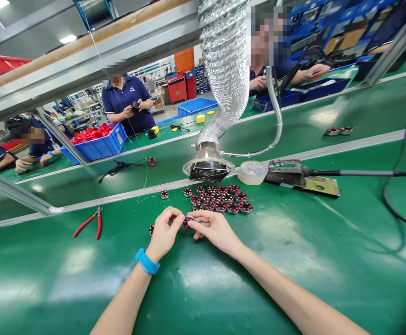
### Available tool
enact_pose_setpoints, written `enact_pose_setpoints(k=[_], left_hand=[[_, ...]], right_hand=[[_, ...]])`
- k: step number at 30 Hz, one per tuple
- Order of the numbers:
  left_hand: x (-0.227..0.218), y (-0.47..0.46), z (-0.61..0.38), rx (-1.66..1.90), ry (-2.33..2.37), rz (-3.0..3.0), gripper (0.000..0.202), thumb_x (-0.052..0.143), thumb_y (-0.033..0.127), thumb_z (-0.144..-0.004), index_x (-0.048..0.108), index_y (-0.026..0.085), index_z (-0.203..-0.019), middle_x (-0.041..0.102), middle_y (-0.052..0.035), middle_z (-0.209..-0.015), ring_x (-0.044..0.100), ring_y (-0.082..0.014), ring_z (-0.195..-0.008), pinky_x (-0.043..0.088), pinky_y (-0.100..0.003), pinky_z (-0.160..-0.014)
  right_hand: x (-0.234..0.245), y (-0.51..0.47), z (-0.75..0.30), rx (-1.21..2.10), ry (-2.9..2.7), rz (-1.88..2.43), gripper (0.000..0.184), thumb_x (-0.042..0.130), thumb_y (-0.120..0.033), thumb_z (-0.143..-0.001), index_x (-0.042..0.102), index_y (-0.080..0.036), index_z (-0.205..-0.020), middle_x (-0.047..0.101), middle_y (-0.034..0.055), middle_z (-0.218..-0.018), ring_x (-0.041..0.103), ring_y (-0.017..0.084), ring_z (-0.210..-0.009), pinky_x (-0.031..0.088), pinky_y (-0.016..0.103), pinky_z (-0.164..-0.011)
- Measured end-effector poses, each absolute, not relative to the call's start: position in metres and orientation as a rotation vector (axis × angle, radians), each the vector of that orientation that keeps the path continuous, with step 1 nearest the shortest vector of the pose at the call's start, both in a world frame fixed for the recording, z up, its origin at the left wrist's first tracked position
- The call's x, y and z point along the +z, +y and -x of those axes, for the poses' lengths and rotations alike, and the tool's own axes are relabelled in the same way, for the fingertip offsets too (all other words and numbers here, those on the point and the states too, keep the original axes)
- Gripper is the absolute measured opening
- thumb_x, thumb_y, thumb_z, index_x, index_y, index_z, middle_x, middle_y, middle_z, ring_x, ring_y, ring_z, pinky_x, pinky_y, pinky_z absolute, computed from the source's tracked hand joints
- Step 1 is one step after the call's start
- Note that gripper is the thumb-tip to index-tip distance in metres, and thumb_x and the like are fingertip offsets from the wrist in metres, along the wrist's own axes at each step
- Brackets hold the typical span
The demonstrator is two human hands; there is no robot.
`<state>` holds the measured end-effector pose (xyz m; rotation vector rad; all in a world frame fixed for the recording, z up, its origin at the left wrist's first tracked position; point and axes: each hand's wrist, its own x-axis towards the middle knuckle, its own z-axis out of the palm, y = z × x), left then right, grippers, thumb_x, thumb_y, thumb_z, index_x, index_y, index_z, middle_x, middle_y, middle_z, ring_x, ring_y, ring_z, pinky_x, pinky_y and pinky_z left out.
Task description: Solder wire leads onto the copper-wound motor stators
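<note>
1. The left hand (164, 232) and right hand (213, 228) met over the middle of the green worktop (294, 279), nearer its far edge than its near edge. Between them was a small round red-and-black coil piece (188, 221).
2. Both grips were narrow. The fingertips of each hand closed on the coil piece from opposite sides of its rim. It appeared to be held just above the worktop, though I could not tell for certain. A blue wristband (147, 261) sat on the left wrist.
3. Judgement: the piece is best pinched by its outer rim, with the fingers off the windings. Keeping it low over the worktop would make a slip cost little.
4. A second like piece (151, 229) lay just beside the left hand, on the side toward the left edge.
5. A cluster of like coil pieces (220, 199) lay just beyond the hands, toward the far edge. A lone one (164, 194) lay to its left.
6. Judgement: the cluster is the closest obstacle, since a forward sweep of either hand could scatter it.
7. Red-handled pliers (89, 223) lay toward the left edge, well apart from the hands.
8. At the far edge a silver flexible duct (224, 70) hung with its metal mouth (208, 170) just behind the cluster. Beside it were a roll of clear tape (252, 172) and a cabled tool on a metal stand (301, 179).
9. Co-workers stood at a farther worktop, near a blue crate of red parts (98, 142).
</note>
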<state>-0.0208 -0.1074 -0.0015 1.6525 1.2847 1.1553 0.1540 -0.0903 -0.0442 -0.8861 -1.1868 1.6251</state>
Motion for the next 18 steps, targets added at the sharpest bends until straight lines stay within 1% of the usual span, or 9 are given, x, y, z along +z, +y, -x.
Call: enact_pose_setpoints(k=[2,5,8,10,14,18], left_hand=[[0.001,-0.107,0.023,1.175,1.215,-1.524,0.028,0.067,0.044,-0.091,0.063,0.017,-0.083,0.059,-0.0018,-0.08,0.051,-0.0131,-0.072,0.043,-0.026,-0.069],[0.002,-0.108,0.025,1.26,1.199,-1.403,0.029,0.066,0.045,-0.091,0.064,0.017,-0.089,0.059,-0.0009,-0.079,0.047,-0.0108,-0.066,0.04,-0.025,-0.063],[0.0,-0.109,0.024,1.239,1.286,-1.471,0.03,0.072,0.045,-0.086,0.065,0.016,-0.091,0.062,-0.0027,-0.083,0.053,-0.0123,-0.071,0.043,-0.025,-0.066],[-0.003,-0.111,0.021,1.147,1.349,-1.549,0.03,0.075,0.044,-0.083,0.066,0.015,-0.089,0.064,-0.0039,-0.084,0.055,-0.014,-0.075,0.044,-0.026,-0.069],[-0.009,-0.112,0.016,1.103,1.371,-1.57,0.029,0.069,0.043,-0.088,0.065,0.015,-0.08,0.063,-0.0038,-0.082,0.055,-0.0149,-0.077,0.044,-0.027,-0.072],[-0.006,-0.111,0.016,1.116,1.268,-1.44,0.031,0.071,0.045,-0.086,0.064,0.015,-0.079,0.059,-0.0015,-0.077,0.05,-0.0129,-0.072,0.04,-0.025,-0.068]], right_hand=[[-0.044,-0.09,-0.154,1.632,-1.181,0.894,0.053,0.085,-0.05,-0.07,0.073,-0.012,-0.104,0.077,0.0071,-0.081,0.066,0.013,-0.049,0.053,0.025,-0.051],[-0.042,-0.089,-0.155,1.61,-1.127,0.934,0.055,0.086,-0.052,-0.068,0.073,-0.011,-0.103,0.076,0.0061,-0.076,0.066,0.014,-0.049,0.051,0.024,-0.048],[-0.041,-0.088,-0.157,1.582,-1.091,0.956,0.057,0.086,-0.054,-0.068,0.072,-0.011,-0.104,0.074,0.0042,-0.07,0.067,0.015,-0.049,0.05,0.025,-0.048],[-0.04,-0.087,-0.158,1.572,-1.096,0.955,0.057,0.085,-0.054,-0.069,0.072,-0.012,-0.104,0.074,0.0038,-0.068,0.068,0.016,-0.049,0.051,0.025,-0.049],[-0.042,-0.086,-0.158,1.585,-1.101,0.953,0.058,0.086,-0.056,-0.067,0.072,-0.012,-0.103,0.073,0.0029,-0.068,0.067,0.015,-0.049,0.051,0.025,-0.048],[-0.045,-0.087,-0.156,1.613,-1.118,0.966,0.058,0.086,-0.056,-0.067,0.072,-0.013,-0.103,0.074,0.0033,-0.069,0.067,0.015,-0.05,0.051,0.025,-0.05]])
